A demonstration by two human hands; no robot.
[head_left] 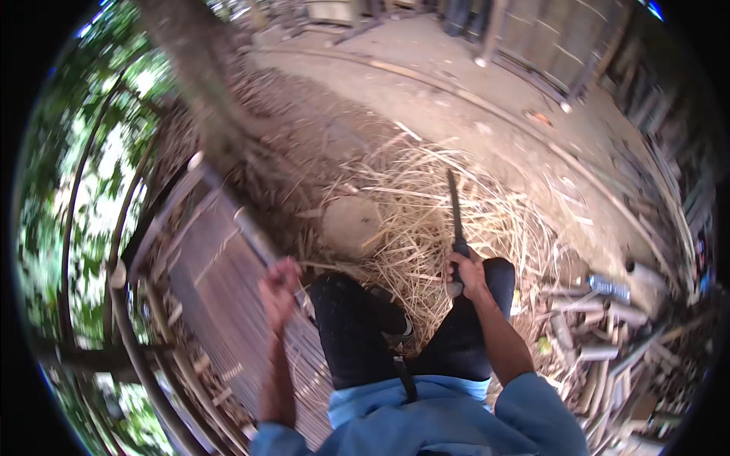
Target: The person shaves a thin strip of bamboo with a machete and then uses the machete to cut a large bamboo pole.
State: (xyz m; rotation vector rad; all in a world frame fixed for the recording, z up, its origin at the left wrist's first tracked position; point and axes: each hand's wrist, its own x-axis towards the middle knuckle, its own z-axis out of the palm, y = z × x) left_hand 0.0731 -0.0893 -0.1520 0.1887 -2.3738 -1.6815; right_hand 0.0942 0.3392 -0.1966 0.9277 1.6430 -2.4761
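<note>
My right hand (466, 272) is closed around the dark handle of a long knife (455, 204), by my right knee. Its dark, narrow blade points up and away from me over a heap of pale bamboo shavings (414, 197). On the other side, my left hand (279, 292) is raised above the far edge of a slatted bamboo bench (220, 262). It is smeared by motion, so I cannot make out its fingers or anything in them. A round, flat-topped stump (351, 226) stands beyond my left knee, beside the shavings.
Cut bamboo pieces (589, 319) lie heaped at the right, with a plastic bottle (609, 288) among them. A tree trunk (205, 83) rises at the far left. One long pole (456, 91) crosses the dirt ground ahead. Bent poles (148, 365) border the bench's left side.
</note>
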